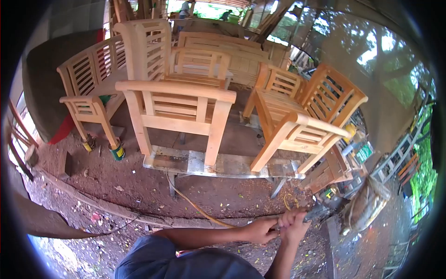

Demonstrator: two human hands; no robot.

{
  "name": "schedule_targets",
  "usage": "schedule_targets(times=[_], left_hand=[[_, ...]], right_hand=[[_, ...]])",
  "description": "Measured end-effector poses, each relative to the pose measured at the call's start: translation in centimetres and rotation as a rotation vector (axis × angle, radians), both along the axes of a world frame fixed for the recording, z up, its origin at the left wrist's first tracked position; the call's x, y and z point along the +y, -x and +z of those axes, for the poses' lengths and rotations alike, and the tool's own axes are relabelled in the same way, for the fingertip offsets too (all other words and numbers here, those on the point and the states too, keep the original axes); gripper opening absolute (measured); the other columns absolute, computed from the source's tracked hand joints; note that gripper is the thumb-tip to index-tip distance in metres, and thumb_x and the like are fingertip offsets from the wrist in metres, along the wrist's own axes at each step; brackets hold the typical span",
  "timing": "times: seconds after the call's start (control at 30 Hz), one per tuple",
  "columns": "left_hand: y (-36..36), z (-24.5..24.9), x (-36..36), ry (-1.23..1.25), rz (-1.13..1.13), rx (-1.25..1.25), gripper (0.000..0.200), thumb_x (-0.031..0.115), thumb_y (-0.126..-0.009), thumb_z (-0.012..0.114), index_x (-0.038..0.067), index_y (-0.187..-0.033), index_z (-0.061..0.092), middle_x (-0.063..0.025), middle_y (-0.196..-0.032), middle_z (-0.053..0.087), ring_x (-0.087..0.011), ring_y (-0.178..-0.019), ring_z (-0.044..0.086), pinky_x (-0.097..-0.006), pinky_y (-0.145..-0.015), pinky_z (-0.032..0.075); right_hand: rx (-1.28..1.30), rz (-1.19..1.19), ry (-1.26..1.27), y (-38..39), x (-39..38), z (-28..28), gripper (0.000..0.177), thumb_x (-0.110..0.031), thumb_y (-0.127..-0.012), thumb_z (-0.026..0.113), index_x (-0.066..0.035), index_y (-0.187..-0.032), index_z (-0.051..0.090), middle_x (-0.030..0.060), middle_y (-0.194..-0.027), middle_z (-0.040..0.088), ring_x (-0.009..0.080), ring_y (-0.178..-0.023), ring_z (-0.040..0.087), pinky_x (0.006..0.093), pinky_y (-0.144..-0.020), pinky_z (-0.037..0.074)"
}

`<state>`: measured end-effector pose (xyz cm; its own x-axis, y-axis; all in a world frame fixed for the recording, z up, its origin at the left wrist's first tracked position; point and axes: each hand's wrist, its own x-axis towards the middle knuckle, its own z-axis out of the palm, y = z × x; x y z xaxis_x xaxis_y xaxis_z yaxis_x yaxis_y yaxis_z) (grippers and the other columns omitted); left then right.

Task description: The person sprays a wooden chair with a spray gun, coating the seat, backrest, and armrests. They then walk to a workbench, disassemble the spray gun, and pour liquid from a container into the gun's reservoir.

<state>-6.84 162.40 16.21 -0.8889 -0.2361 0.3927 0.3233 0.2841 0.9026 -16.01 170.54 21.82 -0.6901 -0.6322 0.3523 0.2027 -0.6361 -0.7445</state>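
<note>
Both left hand (262,230) and right hand (293,222) clench a tool (320,212).

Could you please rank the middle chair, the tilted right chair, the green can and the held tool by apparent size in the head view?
Largest: middle chair and tilted right chair, alike, so unranked.
Then held tool and green can: the tool is partly hidden and nearer the camera, so order unsure.

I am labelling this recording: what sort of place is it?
Probably an open-air furniture workshop. Unfinished wooden chairs stand on a low platform over dirt ground, and the left hand and right hand grip a dark tool.
</note>
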Motion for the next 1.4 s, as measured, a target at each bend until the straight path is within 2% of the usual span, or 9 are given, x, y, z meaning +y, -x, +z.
schedule_targets(times=[0.1,0.2,0.3,0.53,0.7,1.0,1.2,1.33,1.4], left_hand=[[-0.5,1.2,-2.5,-0.693,-0.819,-0.267,0.022,0.021,-0.094,0.058,-0.001,-0.090,0.059,-0.0002,-0.062,0.051,-0.0044,-0.045,0.041,-0.0202,-0.041,0.029],[0.1,-1.1,-2.2,-0.828,-1.091,-0.276,0.024,0.024,-0.093,0.060,0.000,-0.090,0.059,0.0016,-0.062,0.048,-0.0042,-0.045,0.037,-0.0212,-0.040,0.025],[-0.2,-1.5,-0.8,-0.622,-0.809,-0.185,0.025,0.027,-0.094,0.060,0.002,-0.093,0.057,0.0036,-0.065,0.044,-0.0048,-0.047,0.036,-0.0226,-0.042,0.026],[1.3,-1.5,1.4,0.302,0.326,0.065,0.028,0.020,-0.087,0.062,-0.002,-0.103,0.057,-0.0171,-0.071,0.064,-0.0341,-0.057,0.064,-0.0439,-0.052,0.048],[1.2,-3.1,3.9,0.449,0.533,0.101,0.027,0.019,-0.083,0.063,-0.001,-0.101,0.056,-0.0184,-0.074,0.064,-0.0328,-0.061,0.065,-0.0419,-0.052,0.049],[2.2,-1.2,-2.6,-0.782,-0.995,-0.436,0.020,0.020,-0.098,0.055,0.001,-0.097,0.057,0.0035,-0.065,0.047,-0.0057,-0.049,0.039,-0.0229,-0.045,0.033],[2.5,-3.5,0.6,0.104,-0.039,0.107,0.025,0.021,-0.093,0.059,-0.004,-0.098,0.057,-0.0141,-0.066,0.062,-0.0300,-0.051,0.058,-0.0414,-0.051,0.046],[3.7,-2.1,0.4,0.334,0.527,0.064,0.028,0.017,-0.087,0.060,-0.004,-0.104,0.054,-0.0225,-0.065,0.062,-0.0387,-0.056,0.062,-0.0456,-0.054,0.051],[3.9,-1.6,0.4,0.413,0.576,0.003,0.026,0.015,-0.086,0.058,-0.004,-0.102,0.051,-0.0204,-0.071,0.063,-0.0376,-0.061,0.064,-0.0460,-0.055,0.053]], right_hand=[[0.046,0.626,0.254,1.8,0.4,-0.5,0.037,-0.036,-0.091,0.064,-0.002,-0.084,0.050,0.0024,-0.056,0.044,0.0128,-0.043,0.040,0.0314,-0.039,0.034],[0.176,1.034,0.465,2.3,-0.9,-0.2,0.041,-0.038,-0.092,0.062,0.000,-0.079,0.053,0.0032,-0.053,0.046,0.0133,-0.041,0.041,0.0311,-0.039,0.035],[0.231,1.039,0.442,2.5,-0.9,0.2,0.044,-0.042,-0.092,0.060,0.000,-0.082,0.052,0.0032,-0.055,0.047,0.0122,-0.043,0.044,0.0298,-0.039,0.038],[0.101,-0.674,-0.288,-3.8,-1.5,2.8,0.030,-0.026,-0.099,0.054,0.002,-0.110,0.052,0.0060,-0.070,0.054,0.0140,-0.056,0.051,0.0284,-0.048,0.043],[-0.131,-0.541,-0.372,-1.1,-0.3,1.4,0.039,-0.031,-0.098,0.056,-0.006,-0.073,0.041,0.0000,-0.053,0.036,0.0091,-0.038,0.032,0.0289,-0.035,0.027],[0.032,0.609,0.255,5.0,1.7,-3.6,0.053,-0.051,-0.085,0.064,-0.003,-0.070,0.048,0.0010,-0.050,0.040,0.0106,-0.035,0.031,0.0291,-0.033,0.028],[0.163,0.656,0.316,4.7,-0.1,-2.0,0.044,-0.039,-0.084,0.071,-0.002,-0.069,0.052,0.0032,-0.052,0.047,0.0107,-0.039,0.042,0.0275,-0.034,0.033],[0.025,-0.450,-0.106,0.5,-2.4,0.7,0.030,-0.031,-0.096,0.059,-0.002,-0.091,0.056,0.0050,-0.073,0.055,0.0136,-0.056,0.053,0.0281,-0.049,0.044],[0.018,-0.593,-0.179,-1.2,-3.6,1.6,0.029,-0.031,-0.100,0.052,-0.001,-0.099,0.054,0.0034,-0.074,0.050,0.0146,-0.058,0.050,0.0278,-0.054,0.043]])
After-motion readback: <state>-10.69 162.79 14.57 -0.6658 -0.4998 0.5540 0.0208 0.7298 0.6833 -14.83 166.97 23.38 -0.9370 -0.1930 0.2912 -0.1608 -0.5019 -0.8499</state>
